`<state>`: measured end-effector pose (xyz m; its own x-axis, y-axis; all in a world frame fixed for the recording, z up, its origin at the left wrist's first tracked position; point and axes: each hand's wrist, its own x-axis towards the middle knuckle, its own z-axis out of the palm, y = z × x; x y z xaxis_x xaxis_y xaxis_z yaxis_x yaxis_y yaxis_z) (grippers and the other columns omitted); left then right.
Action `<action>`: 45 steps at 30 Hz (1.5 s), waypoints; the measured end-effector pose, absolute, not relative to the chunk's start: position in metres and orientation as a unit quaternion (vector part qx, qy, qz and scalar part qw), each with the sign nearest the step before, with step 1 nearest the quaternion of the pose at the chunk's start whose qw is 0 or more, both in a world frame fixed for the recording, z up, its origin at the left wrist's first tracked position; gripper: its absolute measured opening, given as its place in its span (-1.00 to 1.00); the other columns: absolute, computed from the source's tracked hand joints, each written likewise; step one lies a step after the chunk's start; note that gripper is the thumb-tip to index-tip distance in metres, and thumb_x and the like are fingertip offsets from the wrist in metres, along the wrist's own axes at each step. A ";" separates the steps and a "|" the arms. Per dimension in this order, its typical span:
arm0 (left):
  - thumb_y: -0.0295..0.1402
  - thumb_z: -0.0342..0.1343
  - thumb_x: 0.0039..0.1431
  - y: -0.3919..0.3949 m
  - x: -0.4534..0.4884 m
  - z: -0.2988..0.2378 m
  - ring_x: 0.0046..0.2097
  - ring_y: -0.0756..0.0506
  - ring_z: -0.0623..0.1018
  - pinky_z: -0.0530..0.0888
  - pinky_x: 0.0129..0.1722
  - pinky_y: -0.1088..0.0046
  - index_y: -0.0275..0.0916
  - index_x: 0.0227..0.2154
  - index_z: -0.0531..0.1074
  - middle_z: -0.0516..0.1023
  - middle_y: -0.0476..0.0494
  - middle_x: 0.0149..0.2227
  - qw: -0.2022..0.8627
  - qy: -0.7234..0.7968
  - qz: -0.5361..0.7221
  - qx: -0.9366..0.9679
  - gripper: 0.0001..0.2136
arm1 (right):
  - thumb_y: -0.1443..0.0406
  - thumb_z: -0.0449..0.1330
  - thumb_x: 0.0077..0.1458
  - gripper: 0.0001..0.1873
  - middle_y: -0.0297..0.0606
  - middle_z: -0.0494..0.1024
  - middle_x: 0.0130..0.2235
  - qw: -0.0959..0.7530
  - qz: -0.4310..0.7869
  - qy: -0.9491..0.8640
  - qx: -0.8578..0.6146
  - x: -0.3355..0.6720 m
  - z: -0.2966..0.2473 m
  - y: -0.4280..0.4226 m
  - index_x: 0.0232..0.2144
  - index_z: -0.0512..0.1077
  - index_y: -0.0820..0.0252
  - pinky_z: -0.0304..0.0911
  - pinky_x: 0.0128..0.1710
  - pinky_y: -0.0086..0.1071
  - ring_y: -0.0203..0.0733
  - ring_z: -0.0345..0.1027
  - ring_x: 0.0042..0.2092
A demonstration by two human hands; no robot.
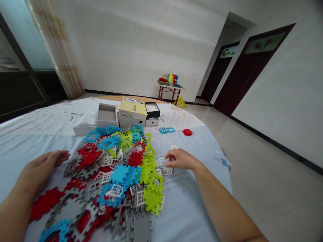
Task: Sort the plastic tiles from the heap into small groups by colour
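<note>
A heap of interlocking plastic tiles (118, 171) in red, blue, green and grey, with small white window pieces among them, covers the middle of a table under a pale blue cloth (181, 201). My right hand (180, 159) is at the heap's right edge, its fingers pinched on a small white window piece (161, 161). My left hand (41, 169) lies flat on the cloth at the heap's left side, fingers stretched out, next to red and grey tiles.
Open grey and white boxes (107, 114), a yellow-lidded box (133, 108) and a small black box (152, 110) stand behind the heap. A blue tile pair (166, 130) and a red tile (187, 132) lie apart. A small red table (169, 90) stands by the far wall.
</note>
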<state>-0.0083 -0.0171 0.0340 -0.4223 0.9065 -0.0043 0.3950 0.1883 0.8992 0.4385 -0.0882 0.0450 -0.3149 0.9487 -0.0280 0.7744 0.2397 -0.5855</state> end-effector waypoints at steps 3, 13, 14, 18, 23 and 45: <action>-0.12 -0.03 -0.08 -0.018 -0.009 0.032 -0.14 -0.19 0.53 0.38 -0.02 0.15 -0.25 -0.40 0.45 0.59 -0.17 -0.31 0.277 0.715 0.440 0.468 -0.67 | 0.11 0.34 -0.30 -0.54 -0.36 0.44 -0.42 0.087 0.251 -0.784 -0.561 0.438 0.048 -0.091 -0.29 0.45 0.19 0.11 -0.44 -0.49 -0.33 0.26 -0.42; -0.17 -0.07 -0.03 -0.013 -0.008 0.029 -0.15 -0.15 0.53 0.39 -0.02 0.21 -0.26 -0.39 0.46 0.58 -0.15 -0.29 0.272 0.724 0.435 0.461 -0.69 | 0.27 0.28 -0.20 -0.70 -0.39 0.42 -0.43 0.102 0.300 -0.794 -0.519 0.429 0.040 -0.089 -0.31 0.44 0.22 0.08 -0.47 -0.55 -0.37 0.23 -0.42; -0.17 -0.07 -0.03 -0.012 -0.009 0.029 -0.15 -0.15 0.53 0.39 -0.02 0.21 -0.26 -0.38 0.46 0.57 -0.16 -0.28 0.273 0.724 0.434 0.462 -0.69 | 0.28 0.27 -0.18 -0.71 -0.39 0.42 -0.43 0.115 0.313 -0.787 -0.519 0.430 0.038 -0.088 -0.31 0.44 0.23 0.09 -0.46 -0.55 -0.37 0.23 -0.42; -0.16 -0.08 0.00 -0.008 -0.017 0.021 -0.13 -0.14 0.52 0.39 -0.02 0.24 -0.29 -0.32 0.45 0.56 -0.20 -0.20 0.282 0.720 0.435 0.461 -0.66 | 0.31 0.20 -0.10 -0.79 -0.37 0.45 -0.45 0.179 0.359 -0.751 -0.525 0.436 0.033 -0.084 -0.32 0.44 0.25 0.16 -0.41 -0.52 -0.36 0.27 -0.41; -0.16 0.00 -0.01 0.001 -0.031 0.007 -0.13 -0.15 0.52 0.39 -0.03 0.30 -0.35 -0.23 0.44 0.55 -0.25 -0.20 0.310 0.695 0.437 0.480 -0.61 | 0.26 0.16 -0.05 -0.79 -0.33 0.47 -0.44 0.270 0.331 -0.729 -0.534 0.446 0.031 -0.080 -0.32 0.44 0.26 0.21 -0.38 -0.46 -0.32 0.30 -0.41; -0.04 -0.12 0.04 -0.001 -0.026 0.016 -0.19 -0.16 0.50 0.38 -0.20 0.41 -0.32 -0.20 0.45 0.55 -0.20 -0.24 0.162 0.727 0.271 0.610 -0.53 | 0.24 0.13 0.01 -0.78 -0.28 0.50 -0.38 0.302 0.174 -0.740 -0.576 0.450 0.029 -0.076 -0.28 0.44 0.22 0.22 -0.32 -0.41 -0.30 0.32 -0.37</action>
<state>-0.0261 -0.0011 0.0160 -0.2044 0.9743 0.0943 0.7990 0.1105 0.5911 0.4500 -0.0756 0.0286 -0.1546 0.9569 0.2460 0.7461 0.2763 -0.6058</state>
